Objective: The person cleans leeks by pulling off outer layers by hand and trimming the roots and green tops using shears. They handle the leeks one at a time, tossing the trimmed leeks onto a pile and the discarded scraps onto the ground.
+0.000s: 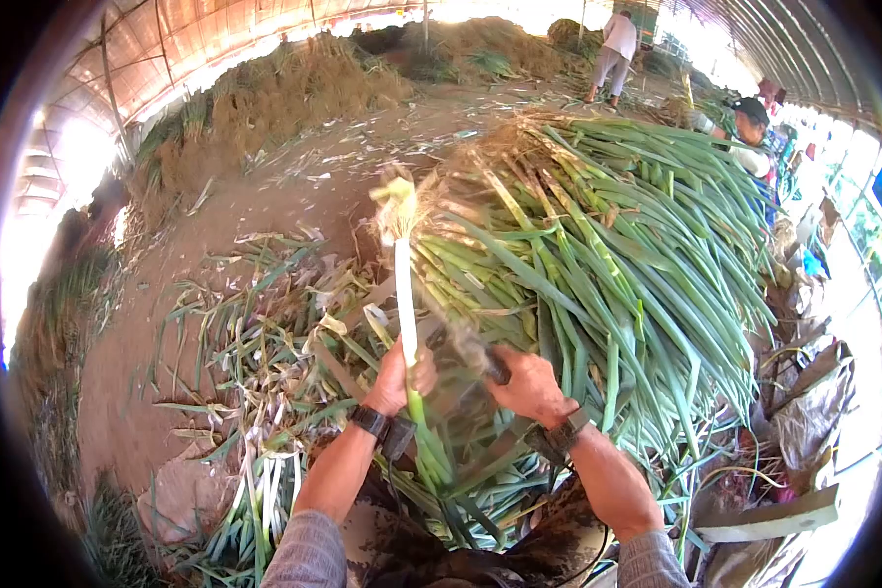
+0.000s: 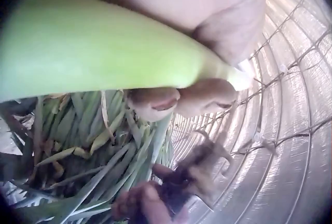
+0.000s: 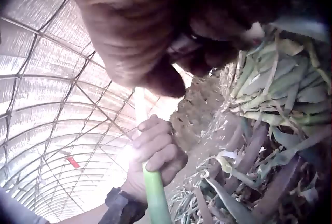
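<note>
My left hand (image 1: 390, 380) grips a long green onion (image 1: 404, 294) by its stalk. The onion stands nearly upright, its white shank and bushy roots at the top and its green leaves hanging down over my lap. In the left wrist view the pale green stalk (image 2: 98, 50) runs through the curled fingers (image 2: 210, 97). To the right, my right hand (image 1: 531, 384) holds a dark-handled tool (image 1: 498, 367), whose far part is motion-blurred and points toward the onion. The right wrist view shows that hand in deep shade, with the tool mostly hidden.
A large heap of green onions (image 1: 637, 245) lies ahead on the right. Stripped leaves and peelings (image 1: 265, 363) litter the ground, and trimmed white-stalked onions (image 1: 269, 490) lie at the lower left. One person (image 1: 617, 44) stands far back; another (image 1: 752, 132) is beyond the heap.
</note>
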